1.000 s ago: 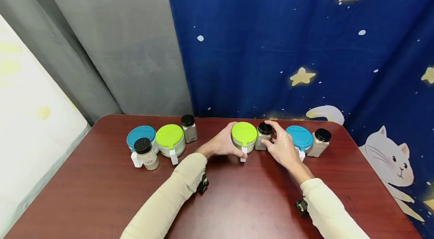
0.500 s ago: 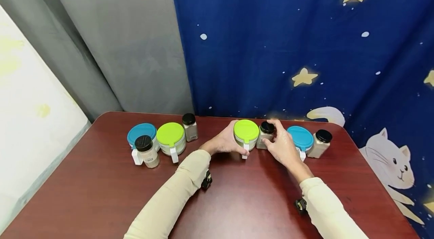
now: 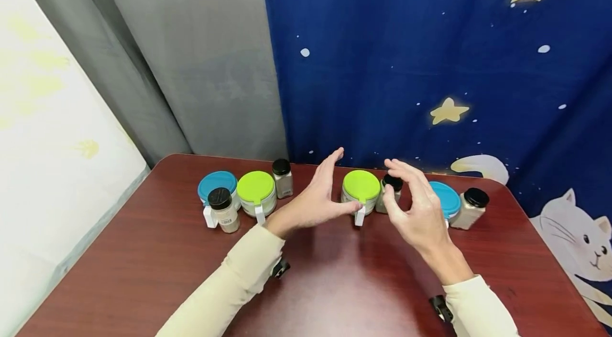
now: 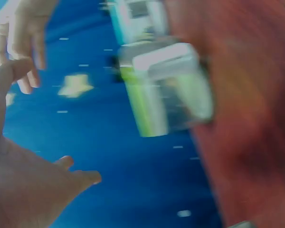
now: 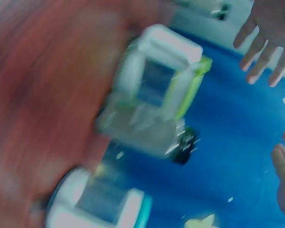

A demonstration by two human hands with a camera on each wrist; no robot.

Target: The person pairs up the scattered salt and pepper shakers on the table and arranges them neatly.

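A jar with a green lid and white handle (image 3: pixel 361 185) stands upright at the table's back. Touching or nearly touching its right side is a small black-capped shaker bottle (image 3: pixel 393 183), partly hidden by my right hand. To the left of this jar, my left hand (image 3: pixel 311 203) is raised with fingers spread and thumb out, holding nothing. My right hand (image 3: pixel 421 215) hovers before the bottle, fingers loosely bent, apart from it. In the blurred right wrist view, the green-lidded jar (image 5: pixel 180 90) and the bottle (image 5: pixel 142 128) stand side by side, with no fingers on them.
Right of the pair stand a blue-lidded jar (image 3: pixel 445 199) and another black-capped bottle (image 3: pixel 470 209). At the left are a blue-lidded jar (image 3: pixel 216 183), a green-lidded jar (image 3: pixel 256 188) and black-capped bottles (image 3: pixel 224 213). Curtains hang behind the brown table (image 3: pixel 143 252).
Both hands have let go: the left has come off the green-lidded jar and the right off the shaker bottle, rising and drawing back. The head view has shifted slightly left.
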